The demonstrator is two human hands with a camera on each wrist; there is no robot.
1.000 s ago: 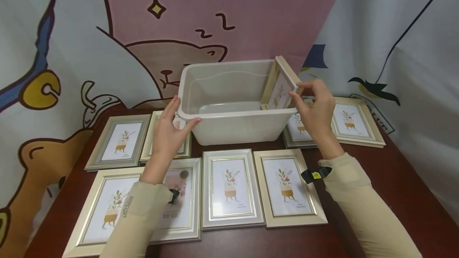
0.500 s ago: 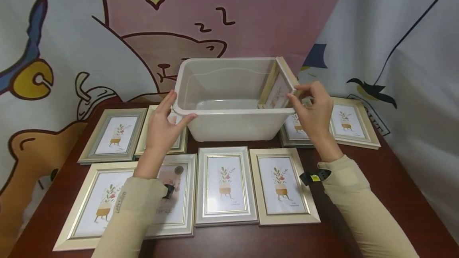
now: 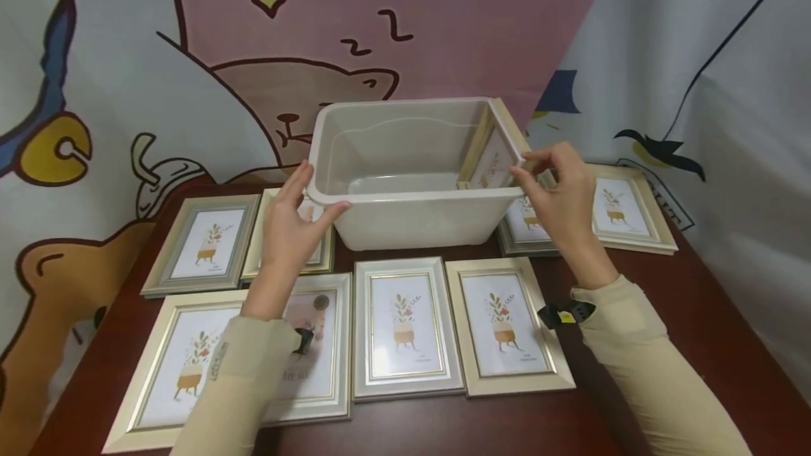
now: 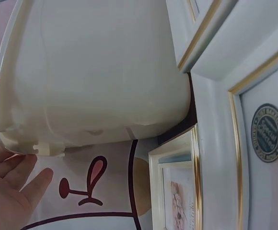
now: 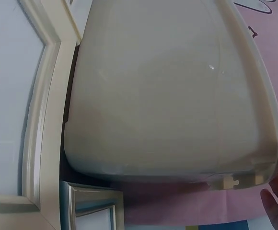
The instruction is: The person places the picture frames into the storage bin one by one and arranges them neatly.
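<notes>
In mid-view, a picture frame (image 3: 495, 152) leans inside the right end of a bin (image 3: 418, 220), the right hand (image 3: 562, 192) pinching its near corner. At centre left, the left hand (image 3: 288, 227), grip spread, touches the bin's rim.

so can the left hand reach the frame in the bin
Probably not without moving: the left hand touches the bin at its left end; the frame is at the other, by the right hand.
</notes>
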